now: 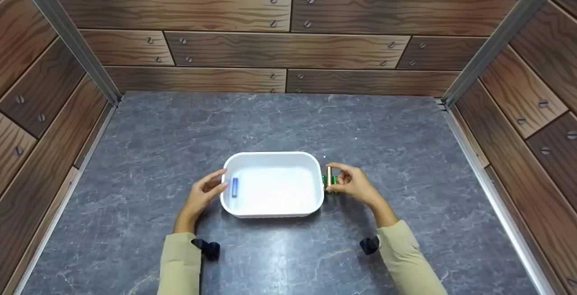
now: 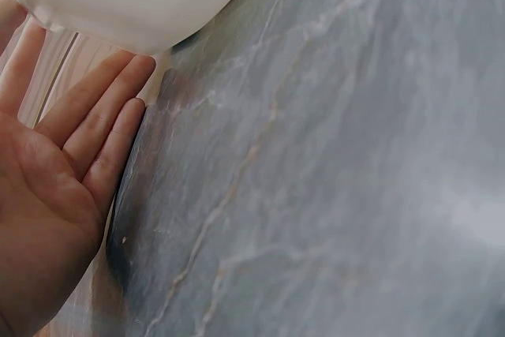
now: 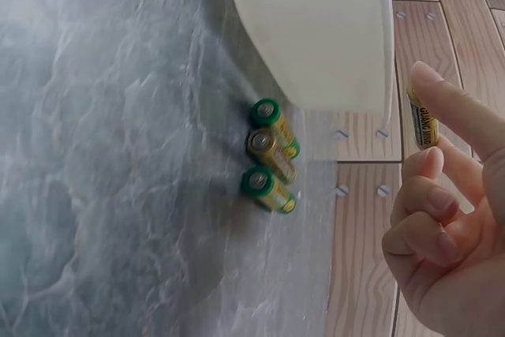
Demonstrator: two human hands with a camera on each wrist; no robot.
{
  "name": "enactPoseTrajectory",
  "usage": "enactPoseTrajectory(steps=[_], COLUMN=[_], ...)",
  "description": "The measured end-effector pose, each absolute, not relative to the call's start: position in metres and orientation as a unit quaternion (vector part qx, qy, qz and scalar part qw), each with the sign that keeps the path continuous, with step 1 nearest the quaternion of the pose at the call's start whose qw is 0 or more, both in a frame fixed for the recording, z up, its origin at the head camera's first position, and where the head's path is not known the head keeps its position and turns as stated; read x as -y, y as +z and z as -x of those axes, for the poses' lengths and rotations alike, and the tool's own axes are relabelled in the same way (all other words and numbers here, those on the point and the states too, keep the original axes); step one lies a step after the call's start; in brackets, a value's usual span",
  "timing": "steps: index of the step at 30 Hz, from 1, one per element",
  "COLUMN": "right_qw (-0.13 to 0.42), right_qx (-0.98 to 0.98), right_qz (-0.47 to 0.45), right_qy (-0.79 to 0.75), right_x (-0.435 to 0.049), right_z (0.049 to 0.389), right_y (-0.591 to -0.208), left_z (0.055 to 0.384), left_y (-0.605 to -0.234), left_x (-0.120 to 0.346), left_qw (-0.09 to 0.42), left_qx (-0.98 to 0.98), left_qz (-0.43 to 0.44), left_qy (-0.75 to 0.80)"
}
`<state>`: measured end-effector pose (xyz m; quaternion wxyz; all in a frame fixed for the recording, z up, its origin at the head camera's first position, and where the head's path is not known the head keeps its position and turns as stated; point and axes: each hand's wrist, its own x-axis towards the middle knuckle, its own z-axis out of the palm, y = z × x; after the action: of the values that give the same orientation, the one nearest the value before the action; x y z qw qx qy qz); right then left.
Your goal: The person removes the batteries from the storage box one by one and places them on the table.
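Observation:
A white plastic tub (image 1: 272, 214) stands on the table. Inside it, near the left wall, lies a small blue cylinder (image 1: 235, 187) that looks like a battery. My left hand (image 1: 202, 195) touches the tub's left rim with thumb and forefinger; its other fingers (image 2: 102, 120) extend straight below the tub in the left wrist view. Just off the tub's right side, my right hand (image 1: 356, 186) pinches a gold battery (image 3: 423, 120) by its ends between thumb and forefinger. Under it, three batteries (image 3: 271, 155) with green and gold casings rest on the table beside the tub.
The grey marbled tabletop (image 1: 270, 121) runs back to a wood-plank-patterned wall (image 1: 225, 51). Similar walls and metal posts (image 1: 72, 38) flank both sides. A dark wrist device (image 1: 208, 249) sits at each sleeve.

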<state>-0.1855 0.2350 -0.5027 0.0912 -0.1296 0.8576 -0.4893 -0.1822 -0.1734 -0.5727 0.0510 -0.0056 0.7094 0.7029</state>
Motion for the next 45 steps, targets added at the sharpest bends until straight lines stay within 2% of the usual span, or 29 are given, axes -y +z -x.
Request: enactPoseTrajectory(steps=[23, 45], right_qw=[0.075, 0.102], right_qx=[-0.87, -0.902], right_qz=[0.124, 0.111], right_qy=[-0.47, -0.404], right_x=[-0.259, -0.271], right_z=[0.187, 0.194], right_y=[-0.53, -0.544], left_z=[0.182, 0.184], left_y=[-0.573, -0.574], left_x=[0.174, 0.174], left_qw=[0.049, 0.051], left_qx=[-0.715, -0.713], left_qz=[0.003, 0.008], left_qy=[0.697, 0.699])
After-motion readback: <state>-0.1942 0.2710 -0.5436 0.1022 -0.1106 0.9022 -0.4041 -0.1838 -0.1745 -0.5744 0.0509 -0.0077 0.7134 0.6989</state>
